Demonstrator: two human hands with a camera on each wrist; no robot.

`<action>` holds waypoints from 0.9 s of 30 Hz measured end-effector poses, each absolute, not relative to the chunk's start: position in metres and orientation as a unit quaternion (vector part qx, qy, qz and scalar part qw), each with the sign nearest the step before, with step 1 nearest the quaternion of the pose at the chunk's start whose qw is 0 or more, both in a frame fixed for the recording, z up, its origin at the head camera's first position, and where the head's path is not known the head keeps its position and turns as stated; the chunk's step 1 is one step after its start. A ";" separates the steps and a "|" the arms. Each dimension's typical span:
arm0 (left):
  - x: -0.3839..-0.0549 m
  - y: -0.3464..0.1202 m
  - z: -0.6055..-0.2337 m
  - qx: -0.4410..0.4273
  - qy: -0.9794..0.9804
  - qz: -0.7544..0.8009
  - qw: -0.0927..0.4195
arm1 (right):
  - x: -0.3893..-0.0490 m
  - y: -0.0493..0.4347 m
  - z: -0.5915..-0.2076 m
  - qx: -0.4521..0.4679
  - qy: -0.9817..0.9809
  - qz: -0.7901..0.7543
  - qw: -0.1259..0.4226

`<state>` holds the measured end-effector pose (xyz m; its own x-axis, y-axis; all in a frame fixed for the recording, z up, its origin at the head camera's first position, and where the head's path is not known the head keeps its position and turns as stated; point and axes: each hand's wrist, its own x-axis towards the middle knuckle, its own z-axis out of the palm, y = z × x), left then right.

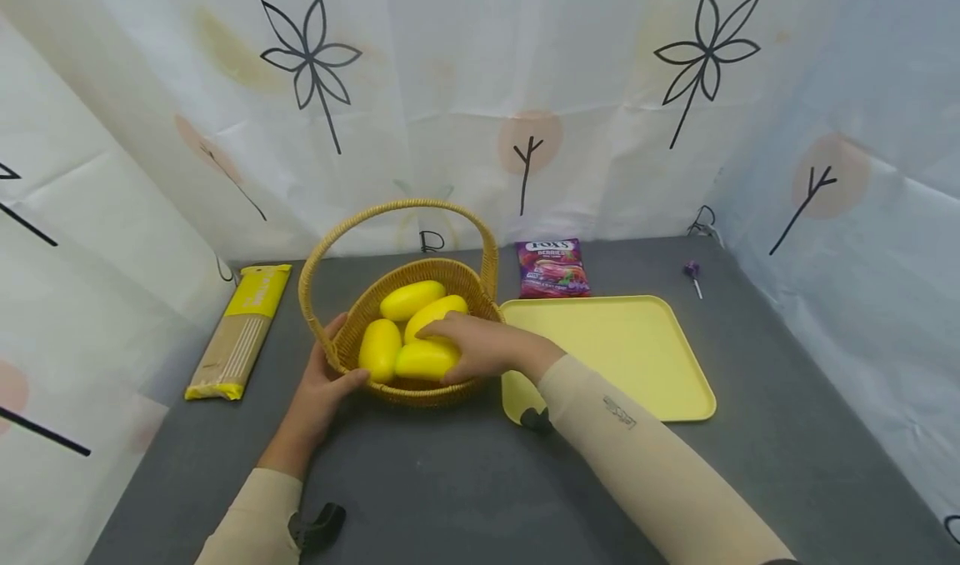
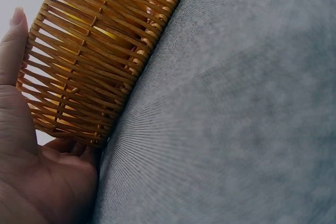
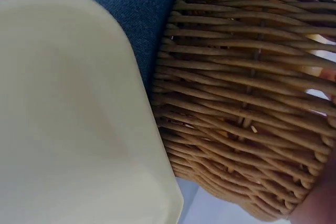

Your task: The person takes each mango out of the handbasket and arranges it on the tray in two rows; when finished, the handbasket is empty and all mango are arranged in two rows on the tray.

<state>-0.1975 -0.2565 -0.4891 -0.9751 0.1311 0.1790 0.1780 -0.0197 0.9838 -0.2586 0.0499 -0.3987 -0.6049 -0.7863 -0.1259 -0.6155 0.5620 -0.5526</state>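
Observation:
A wicker basket (image 1: 468,275) with a tall arched handle stands on the grey table, holding several yellow mangoes (image 1: 379,351). My left hand (image 1: 318,394) grips the basket's left side, thumb at the near rim and fingers round the outside. The left wrist view shows the thumb along the weave (image 2: 79,66). Inside the basket, my right hand (image 1: 480,347) spans the nearest mango (image 1: 426,360), thumb on its near side and fingers over its far side. In the right wrist view the basket wall (image 3: 247,82) hides most of that hand.
Right of the basket lies a yellow tray (image 1: 615,340), partly under the right forearm. Behind it is a purple candy bag (image 1: 552,269); a lollipop (image 1: 692,273) lies at the back right. A yellow-ended noodle pack (image 1: 240,332) lies left. Patterned curtains border the table.

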 end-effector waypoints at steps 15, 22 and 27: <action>-0.198 -0.258 -0.492 -0.118 -0.698 -0.706 0.014 | -0.242 0.079 -0.396 -0.349 0.842 -0.404 0.083; -0.200 -0.259 -0.492 -0.120 -0.702 -0.701 0.014 | -0.229 0.095 -0.393 -0.340 0.824 -0.452 0.048; -0.201 -0.259 -0.493 -0.119 -0.705 -0.699 0.015 | -0.220 0.107 -0.392 -0.312 0.821 -0.477 0.031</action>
<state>-0.2005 -0.2595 -0.4931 -0.9711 0.1469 0.1882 0.1893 -0.0066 0.9819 -0.2204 0.1067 -0.3921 -0.8036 -0.5420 0.2460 -0.4824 0.3508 -0.8027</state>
